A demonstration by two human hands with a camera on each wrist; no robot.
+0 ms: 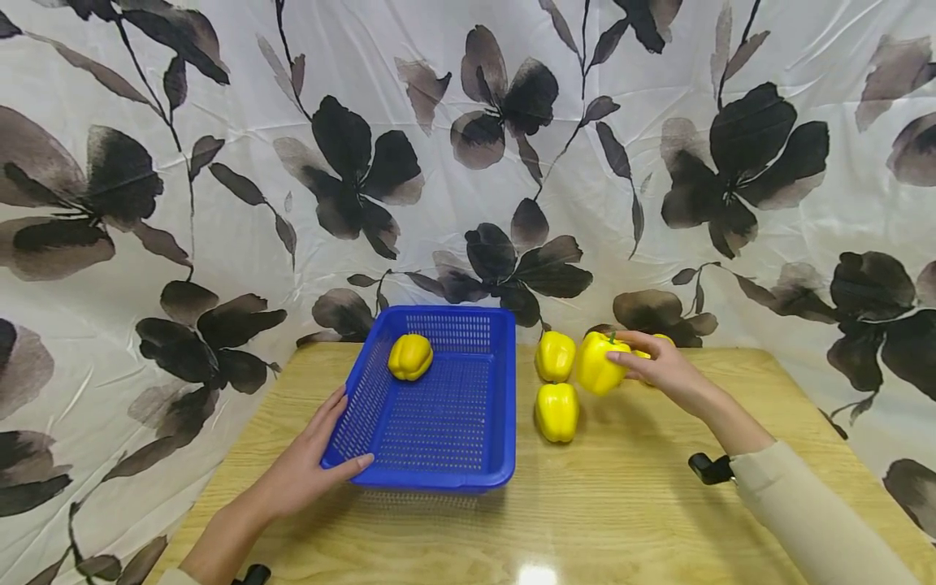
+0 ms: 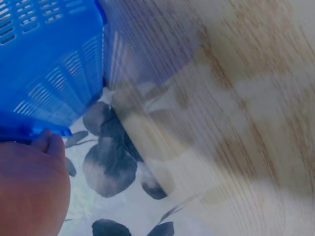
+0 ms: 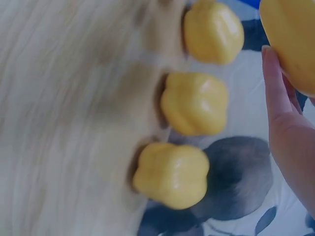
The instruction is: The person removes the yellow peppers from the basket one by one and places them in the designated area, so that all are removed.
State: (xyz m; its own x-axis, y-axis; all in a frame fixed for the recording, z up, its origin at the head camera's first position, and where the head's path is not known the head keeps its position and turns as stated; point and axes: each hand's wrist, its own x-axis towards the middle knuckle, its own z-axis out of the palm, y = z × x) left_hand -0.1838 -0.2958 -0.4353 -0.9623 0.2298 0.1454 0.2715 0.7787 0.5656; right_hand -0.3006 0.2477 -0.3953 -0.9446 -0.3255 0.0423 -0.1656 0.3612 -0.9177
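A blue plastic basket (image 1: 446,414) with slotted walls stands on the table, one yellow bell pepper (image 1: 410,357) lying inside near its left wall. My left hand (image 1: 310,455) holds the basket's front left corner, thumb over the rim and fingers along the outer side; the left wrist view shows fingers at the basket rim (image 2: 54,132). Above the table, right of the basket, my right hand (image 1: 661,370) grips another yellow bell pepper (image 1: 600,366), green stem up. Two more peppers, a rear one (image 1: 555,356) and a front one (image 1: 557,413), lie between it and the basket.
More yellow peppers (image 1: 640,354) are partly hidden behind my right hand; the right wrist view shows a row of peppers (image 3: 194,103) on the table. The wooden table (image 1: 607,504) ends at a floral cloth (image 1: 475,195) hanging behind it.
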